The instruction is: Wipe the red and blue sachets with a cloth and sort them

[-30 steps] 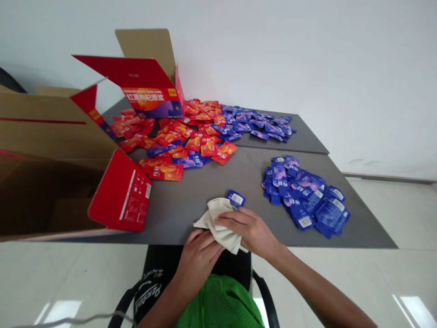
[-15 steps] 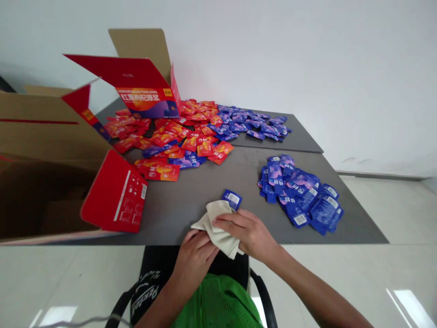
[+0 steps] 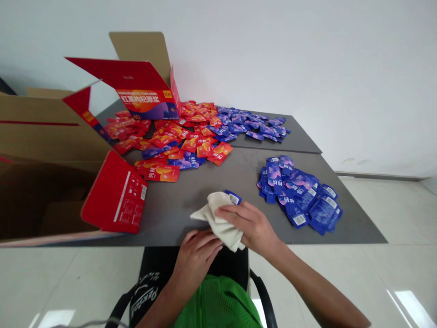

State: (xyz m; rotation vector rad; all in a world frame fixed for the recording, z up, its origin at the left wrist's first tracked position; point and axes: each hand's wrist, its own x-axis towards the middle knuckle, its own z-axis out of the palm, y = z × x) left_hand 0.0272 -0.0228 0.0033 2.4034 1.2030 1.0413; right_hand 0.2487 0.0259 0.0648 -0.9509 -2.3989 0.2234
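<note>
A folded cream cloth (image 3: 221, 225) is gripped in my right hand (image 3: 256, 228), its fingers bent over the top of it. Under the cloth's far edge, a blue sachet (image 3: 233, 197) on the grey table shows only one end with a white barcode label; the rest is covered. At the table's front edge, my left hand (image 3: 196, 255) is closed, with fingers pressed together against the lower edge of the cloth. What those fingers hold, if anything, is hidden.
Flat blue sachets (image 3: 300, 193) are piled to the right. Farther back lie heaps of red sachets (image 3: 170, 132) and more blue sachets (image 3: 252, 122). An open red printed box (image 3: 146, 102) stands behind them. A large open carton (image 3: 37, 132) fills the left side.
My right hand has moved slightly away from me with the cloth, which now covers more of the blue sachet. My left hand stays at the table edge.
</note>
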